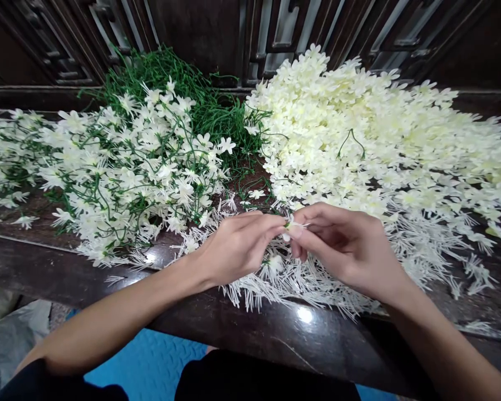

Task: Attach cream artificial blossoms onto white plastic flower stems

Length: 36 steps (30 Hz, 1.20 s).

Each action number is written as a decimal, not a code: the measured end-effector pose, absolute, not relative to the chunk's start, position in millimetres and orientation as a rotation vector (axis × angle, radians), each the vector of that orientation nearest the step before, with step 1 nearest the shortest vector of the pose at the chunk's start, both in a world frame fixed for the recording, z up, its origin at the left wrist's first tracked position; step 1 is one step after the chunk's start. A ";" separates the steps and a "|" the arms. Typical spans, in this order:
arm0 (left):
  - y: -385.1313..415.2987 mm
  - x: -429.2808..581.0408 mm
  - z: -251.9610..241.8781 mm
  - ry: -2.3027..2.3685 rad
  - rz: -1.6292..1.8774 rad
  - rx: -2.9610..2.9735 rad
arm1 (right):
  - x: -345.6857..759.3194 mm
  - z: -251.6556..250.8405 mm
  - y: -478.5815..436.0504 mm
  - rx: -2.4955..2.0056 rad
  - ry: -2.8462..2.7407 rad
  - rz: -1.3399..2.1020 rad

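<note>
Flower sits over the near stamens, long axis seemingly left to right, with left hand pinching its green end and right hand its white end, both touching it and neither nearer.

left hand and right hand pinching a small flower, green stems behind, cream blossoms heaped

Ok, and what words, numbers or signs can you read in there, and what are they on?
None can be read.
Dark marks on the pale bag at lower left: maybe lettering, too small and blurred to read.
I see no writing on the pale flowers.
</note>
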<state>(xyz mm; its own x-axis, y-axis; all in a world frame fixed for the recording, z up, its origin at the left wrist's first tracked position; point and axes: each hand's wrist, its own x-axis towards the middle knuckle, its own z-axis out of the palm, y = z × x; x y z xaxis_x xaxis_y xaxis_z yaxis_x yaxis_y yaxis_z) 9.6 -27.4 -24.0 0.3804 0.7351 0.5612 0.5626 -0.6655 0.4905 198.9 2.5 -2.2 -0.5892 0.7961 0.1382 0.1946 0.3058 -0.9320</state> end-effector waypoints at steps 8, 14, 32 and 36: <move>-19.9 3.2 -4.0 1.267 1.483 2.129 | 204.3 5.4 10.1 -0.824 -1.825 1.129; -19.2 -13.8 10.5 1.541 1.758 1.975 | 202.0 8.0 9.8 -0.775 -1.738 1.106; -0.4 -30.9 8.0 1.339 1.634 2.708 | 192.2 -31.7 7.8 -0.954 -2.669 0.405; -4.9 -18.5 -11.4 1.290 1.116 2.645 | 194.5 -26.2 10.0 -0.993 -2.607 0.458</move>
